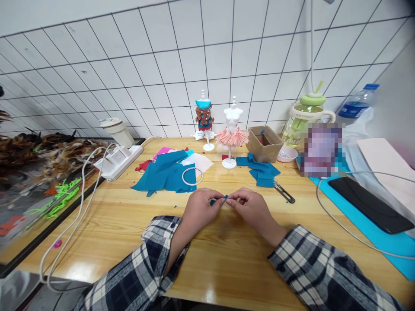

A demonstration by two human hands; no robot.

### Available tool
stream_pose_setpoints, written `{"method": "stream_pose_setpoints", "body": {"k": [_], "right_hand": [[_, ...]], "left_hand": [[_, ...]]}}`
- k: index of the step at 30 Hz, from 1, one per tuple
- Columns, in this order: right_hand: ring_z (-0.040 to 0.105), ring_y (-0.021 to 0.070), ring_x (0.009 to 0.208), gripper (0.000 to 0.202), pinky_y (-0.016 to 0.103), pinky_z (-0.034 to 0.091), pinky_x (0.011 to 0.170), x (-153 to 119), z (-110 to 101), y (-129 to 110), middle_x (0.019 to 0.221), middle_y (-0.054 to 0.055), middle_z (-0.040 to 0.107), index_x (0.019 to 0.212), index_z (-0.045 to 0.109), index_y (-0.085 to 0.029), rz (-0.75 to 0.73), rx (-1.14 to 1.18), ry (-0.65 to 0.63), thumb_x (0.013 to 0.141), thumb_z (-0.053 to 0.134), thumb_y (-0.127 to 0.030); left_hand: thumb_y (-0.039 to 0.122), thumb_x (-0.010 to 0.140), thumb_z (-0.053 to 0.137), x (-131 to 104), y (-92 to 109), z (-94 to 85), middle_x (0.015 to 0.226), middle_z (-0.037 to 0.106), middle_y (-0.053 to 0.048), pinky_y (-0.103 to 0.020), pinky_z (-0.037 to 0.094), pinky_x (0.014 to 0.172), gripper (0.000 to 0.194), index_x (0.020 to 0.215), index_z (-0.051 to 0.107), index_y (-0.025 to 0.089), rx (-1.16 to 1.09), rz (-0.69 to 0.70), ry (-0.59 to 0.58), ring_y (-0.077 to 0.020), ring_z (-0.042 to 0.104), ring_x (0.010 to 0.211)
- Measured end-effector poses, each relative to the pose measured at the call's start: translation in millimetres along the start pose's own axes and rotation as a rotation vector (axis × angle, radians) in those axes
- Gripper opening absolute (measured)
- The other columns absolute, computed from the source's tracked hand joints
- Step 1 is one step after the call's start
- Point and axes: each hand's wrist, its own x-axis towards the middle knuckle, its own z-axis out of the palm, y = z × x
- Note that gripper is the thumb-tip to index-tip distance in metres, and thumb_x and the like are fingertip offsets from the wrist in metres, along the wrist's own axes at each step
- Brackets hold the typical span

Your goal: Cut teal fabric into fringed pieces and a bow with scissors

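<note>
My left hand (203, 208) and my right hand (248, 206) meet over the middle of the wooden table, thumbs and fingertips pinched together. Between them is a small piece of teal fabric (226, 197), mostly covered by the fingers. Beyond my left hand lies a larger teal cloth (162, 170) with a white ring (183, 176) resting on it. Ahead stands a white mini dress form (233, 115) wearing a pink pleated skirt (231, 137). Teal fabric strips (263, 172) lie past my right hand, beside small black thread snips (285, 193).
A second dress form (203, 115) in brown and teal stands by the tiled wall. Right of it are a cardboard box (264, 147), a pink bowl (288, 153), a green-lidded bottle (303, 116) and a black phone (369, 205). A power strip (119, 163) with cables sits left.
</note>
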Motion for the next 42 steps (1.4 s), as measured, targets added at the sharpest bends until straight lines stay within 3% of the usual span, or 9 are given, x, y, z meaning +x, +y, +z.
{"method": "stream_pose_setpoints", "body": {"k": [6,11,16,21,27,32,35,39,42], "right_hand": [[0.053,0.0105,0.053,0.036,0.024,0.045,0.046,-3.4,-4.0,-8.1,0.092,0.007,0.068,0.093,0.074,-0.018,0.323,0.475,-0.112,0.084,0.055,-0.047],[0.051,0.0049,0.052,0.026,0.014,0.034,0.036,0.4,-9.5,-6.8,0.103,0.006,0.067,0.100,0.071,-0.020,0.572,0.724,-0.045,0.081,0.064,-0.037],[0.064,0.0095,0.068,0.032,0.013,0.044,0.042,1.7,-11.8,-4.5,0.107,0.005,0.069,0.106,0.069,-0.023,0.637,0.936,-0.369,0.077,0.073,-0.035],[0.052,0.0033,0.050,0.025,0.012,0.044,0.040,3.0,-10.2,5.3,0.078,-0.002,0.067,0.082,0.069,-0.018,0.632,0.927,-0.338,0.066,0.083,-0.032],[0.057,0.0075,0.058,0.036,0.017,0.050,0.046,10.5,-21.7,16.9,0.077,0.000,0.066,0.090,0.069,-0.017,0.575,0.831,-0.386,0.062,0.085,-0.031],[0.060,0.0118,0.061,0.024,0.021,0.048,0.047,13.4,-23.9,16.4,0.072,0.001,0.066,0.087,0.067,-0.017,0.450,0.476,-0.328,0.068,0.077,-0.027],[0.061,0.0135,0.065,0.010,0.025,0.048,0.056,10.5,-19.0,10.3,0.074,0.001,0.069,0.085,0.068,-0.018,0.187,0.132,-0.268,0.075,0.067,-0.019],[0.060,0.0170,0.077,0.012,0.030,0.043,0.069,0.8,-14.7,-0.9,0.079,0.001,0.071,0.086,0.070,-0.023,-0.273,-0.364,-0.200,0.084,0.060,-0.017],[0.056,0.0193,0.080,0.016,0.030,0.040,0.068,-7.1,-14.4,-8.5,0.078,0.003,0.069,0.090,0.070,-0.022,-0.507,-0.599,-0.137,0.090,0.055,-0.019]], "left_hand": [[0.029,0.075,0.068,5.0,-5.2,2.6,0.083,0.077,-0.006,-0.031,0.053,0.076,0.014,0.079,0.076,0.017,-0.356,-0.201,0.117,-0.0218,0.070,0.080],[0.033,0.076,0.069,8.0,-14.7,3.0,0.088,0.077,-0.009,-0.033,0.054,0.078,0.021,0.085,0.075,0.016,-0.516,-0.204,0.174,-0.0228,0.070,0.085],[0.029,0.079,0.068,5.8,-10.7,1.5,0.090,0.076,-0.007,-0.032,0.053,0.082,0.013,0.084,0.075,0.019,-0.399,-0.043,0.157,-0.0206,0.069,0.086],[0.025,0.083,0.065,5.7,-6.7,-0.2,0.090,0.076,-0.006,-0.031,0.052,0.085,0.011,0.084,0.074,0.020,-0.273,0.119,0.173,-0.0193,0.068,0.091],[0.026,0.089,0.057,2.4,-3.4,-4.0,0.095,0.075,-0.005,-0.038,0.046,0.096,0.015,0.089,0.071,0.022,-0.074,0.248,-0.003,-0.0194,0.067,0.095],[0.020,0.091,0.049,0.1,3.0,-9.7,0.093,0.073,-0.002,-0.045,0.029,0.110,0.022,0.093,0.070,0.024,0.169,0.397,-0.243,-0.0166,0.066,0.092],[0.016,0.088,0.050,0.3,5.5,-9.7,0.085,0.072,-0.002,-0.048,0.023,0.112,0.023,0.086,0.072,0.024,0.311,0.427,-0.367,-0.0174,0.065,0.086],[0.017,0.082,0.054,0.0,5.8,-5.0,0.075,0.071,-0.006,-0.046,0.034,0.103,0.019,0.081,0.073,0.021,0.385,0.370,-0.344,-0.0208,0.065,0.077],[0.022,0.080,0.057,-1.0,5.0,-2.1,0.074,0.072,-0.008,-0.039,0.046,0.082,0.016,0.076,0.073,0.020,0.375,0.229,-0.246,-0.0236,0.065,0.075]]}}
